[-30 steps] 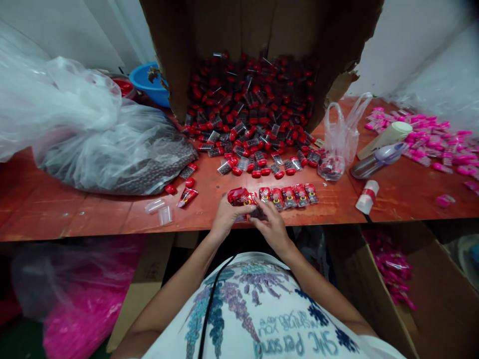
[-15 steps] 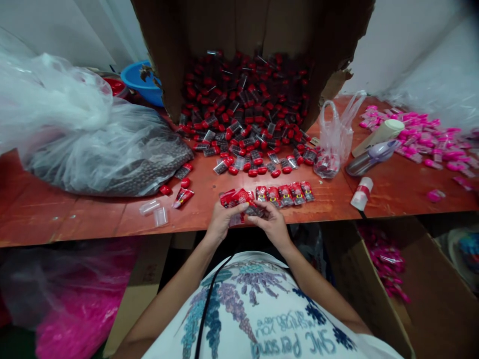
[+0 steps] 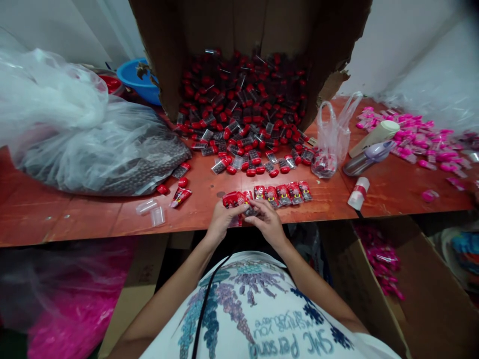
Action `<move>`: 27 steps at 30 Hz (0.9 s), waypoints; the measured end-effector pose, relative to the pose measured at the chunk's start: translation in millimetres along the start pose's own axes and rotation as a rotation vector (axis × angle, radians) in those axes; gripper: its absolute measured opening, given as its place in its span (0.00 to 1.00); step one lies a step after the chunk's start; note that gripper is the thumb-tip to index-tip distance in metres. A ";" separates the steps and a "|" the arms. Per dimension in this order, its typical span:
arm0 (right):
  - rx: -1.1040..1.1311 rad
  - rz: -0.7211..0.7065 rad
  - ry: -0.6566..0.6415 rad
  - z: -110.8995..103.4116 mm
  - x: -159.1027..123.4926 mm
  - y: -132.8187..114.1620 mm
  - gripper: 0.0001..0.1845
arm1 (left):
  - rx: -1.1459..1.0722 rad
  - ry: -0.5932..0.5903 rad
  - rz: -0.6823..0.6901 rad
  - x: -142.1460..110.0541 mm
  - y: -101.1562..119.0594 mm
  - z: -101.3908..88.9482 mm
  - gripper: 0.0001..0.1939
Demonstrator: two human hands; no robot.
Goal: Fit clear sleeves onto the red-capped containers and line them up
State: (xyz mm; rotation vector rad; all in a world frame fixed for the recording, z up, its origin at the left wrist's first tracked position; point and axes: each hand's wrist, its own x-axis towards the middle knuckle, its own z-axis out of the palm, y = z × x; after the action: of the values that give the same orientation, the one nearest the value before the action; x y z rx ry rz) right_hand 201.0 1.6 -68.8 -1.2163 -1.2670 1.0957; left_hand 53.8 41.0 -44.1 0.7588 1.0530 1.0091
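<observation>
Near the table's front edge, my left hand [image 3: 221,218] is closed on red printed wrappers [image 3: 232,199], its thumb lying over them. My right hand [image 3: 270,220] pinches a small clear container with dark contents [image 3: 250,210] against the wrappers, and fingers partly cover it. Just beyond my right hand lies a row of several red-wrapped packs [image 3: 283,194]. Further back, a big heap of red-capped clear containers [image 3: 243,99] with dark contents spills from a cardboard box [image 3: 209,30]. A loose wrapper [image 3: 181,197] and two clear cases [image 3: 157,216] lie to the left.
A plastic sack of dark beads [image 3: 101,159] fills the left side. Right of the heap stand a small plastic bag [image 3: 331,139], a bottle [image 3: 368,157] and a red-and-white roll [image 3: 358,193]. Pink pieces [image 3: 419,134] lie at the far right. An open carton [image 3: 374,279] sits below.
My right hand has shifted slightly left, bringing the container closer against the wrappers. The view has turned slightly. My left hand keeps its hold.
</observation>
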 end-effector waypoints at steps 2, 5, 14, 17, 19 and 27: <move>0.062 0.060 0.004 2.6 0.5 3.7 0.25 | 0.014 -0.019 -0.026 -0.5 -1.1 -0.5 0.17; 0.059 0.107 -0.005 4.6 -0.7 9.1 0.26 | 0.008 -0.004 -0.044 -0.7 -3.9 -2.0 0.17; -0.325 -0.060 0.069 -9.9 9.2 9.2 0.17 | -0.186 0.029 -0.182 9.6 -13.9 -9.4 0.17; -0.583 -0.135 0.153 -22.8 18.8 5.3 0.18 | -0.334 0.098 -0.218 13.4 -8.1 -15.8 0.14; -0.691 -0.173 0.194 -24.0 21.9 0.8 0.18 | -0.378 0.136 -0.215 14.3 -4.7 -19.4 0.15; -0.326 -0.081 -0.065 27.6 21.5 -5.8 0.11 | -0.411 0.208 -0.075 7.2 -14.8 -18.3 0.13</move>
State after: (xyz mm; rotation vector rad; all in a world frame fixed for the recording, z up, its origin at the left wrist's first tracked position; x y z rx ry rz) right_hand 173.7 23.6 -63.1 -1.3639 -1.5758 0.8989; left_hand 42.0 43.0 -65.6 0.2823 0.9971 1.2087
